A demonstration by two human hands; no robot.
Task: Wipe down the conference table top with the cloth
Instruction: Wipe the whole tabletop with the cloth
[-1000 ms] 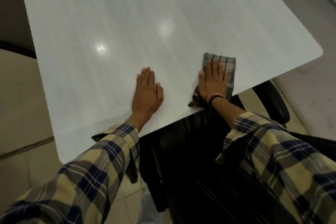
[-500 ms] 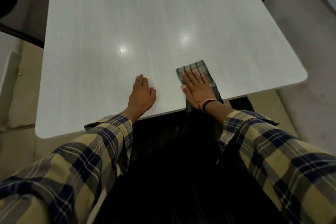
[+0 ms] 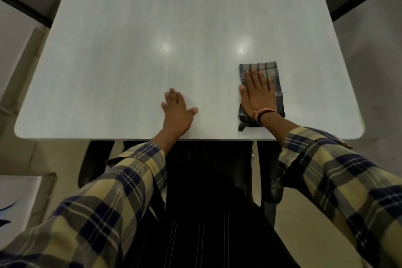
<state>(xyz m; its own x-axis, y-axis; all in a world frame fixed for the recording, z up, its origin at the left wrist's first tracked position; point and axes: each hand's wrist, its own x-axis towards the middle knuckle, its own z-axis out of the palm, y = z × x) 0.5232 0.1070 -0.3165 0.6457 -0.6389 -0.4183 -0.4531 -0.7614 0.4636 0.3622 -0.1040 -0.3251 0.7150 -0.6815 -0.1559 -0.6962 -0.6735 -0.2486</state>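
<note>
The right hand (image 3: 257, 95) is lying spread flat on the folded cloth (image 3: 261, 91), pressing it to the table top (image 3: 152, 50) at four o'clock for wiping, while the left hand (image 3: 177, 112), splayed and empty, is bracing at six o'clock

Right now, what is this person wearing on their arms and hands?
Both arms wear long loose sleeves of a yellow, navy and grey plaid shirt, cuffs unbuttoned and flapping open. The left hand is bare, with no glove or ring visible. The right hand is also ungloved, with an orange band and a black band around the wrist.
</note>
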